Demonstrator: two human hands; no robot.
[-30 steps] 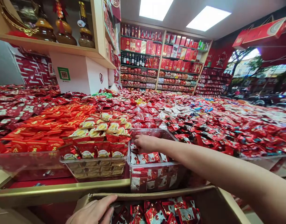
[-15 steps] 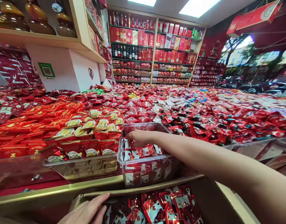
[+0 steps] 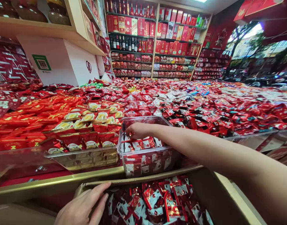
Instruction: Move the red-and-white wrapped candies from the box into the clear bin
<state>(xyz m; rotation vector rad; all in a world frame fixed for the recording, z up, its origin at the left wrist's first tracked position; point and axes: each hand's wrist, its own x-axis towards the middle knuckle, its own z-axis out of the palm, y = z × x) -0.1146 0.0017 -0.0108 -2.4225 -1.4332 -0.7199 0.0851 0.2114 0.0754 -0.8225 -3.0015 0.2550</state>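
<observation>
My right hand (image 3: 138,130) reaches into a clear plastic bin (image 3: 143,151) filled with small red and white candy packets (image 3: 148,142). Its fingers are curled down among the packets near the bin's left side, and whatever is in them is hidden. Below, an open cardboard box (image 3: 143,178) holds more of these packets (image 3: 152,195), loosely heaped. My left hand (image 3: 86,204) rests at the box's near left corner, fingers stretched out and slightly apart, touching its rim.
Durian-labelled packets (image 3: 91,140) fill a clear bin to the left, beside orange-red packets (image 3: 28,128). Dark red packets (image 3: 199,120) lie to the right. A gold-coloured counter edge (image 3: 63,178) runs behind the box. Shelves (image 3: 155,40) with bottles and gift boxes stand at the back.
The view has tipped slightly downward, so more of the cardboard box shows. My right hand stays in the clear bin with little visible movement; my left hand remains at the box corner.
</observation>
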